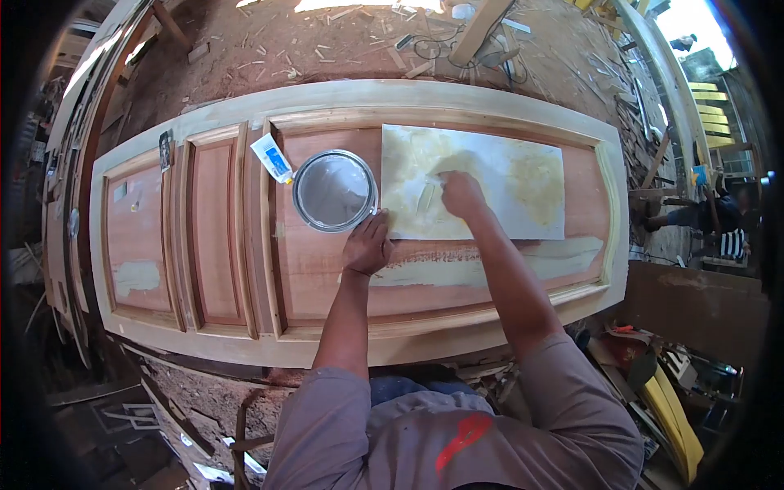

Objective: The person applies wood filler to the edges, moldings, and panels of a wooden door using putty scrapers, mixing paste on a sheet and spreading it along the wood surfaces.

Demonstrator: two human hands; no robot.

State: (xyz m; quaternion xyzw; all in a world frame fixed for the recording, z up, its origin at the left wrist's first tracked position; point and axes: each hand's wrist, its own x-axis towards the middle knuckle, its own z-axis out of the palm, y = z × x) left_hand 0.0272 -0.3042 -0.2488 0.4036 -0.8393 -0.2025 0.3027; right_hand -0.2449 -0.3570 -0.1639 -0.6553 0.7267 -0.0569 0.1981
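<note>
A wooden panel door [327,318] lies flat before me, with patches of pale filler on it. On its large panel rests a white board [531,175] smeared with yellowish paste. My right hand [463,194] is over the middle of this board, fingers closed; whatever they hold is too small to make out. My left hand [366,243] lies at the board's lower left corner, fingers stretched out beside a round open tin [333,192] with grey inside. A white and blue tube [271,158] with a yellow cap lies left of the tin.
A small dark item [166,151] lies on the door's upper left edge. Wood scraps and a cable [433,49] litter the dirt floor beyond. At the right are another person [719,212] and a yellow strip [674,420] among clutter.
</note>
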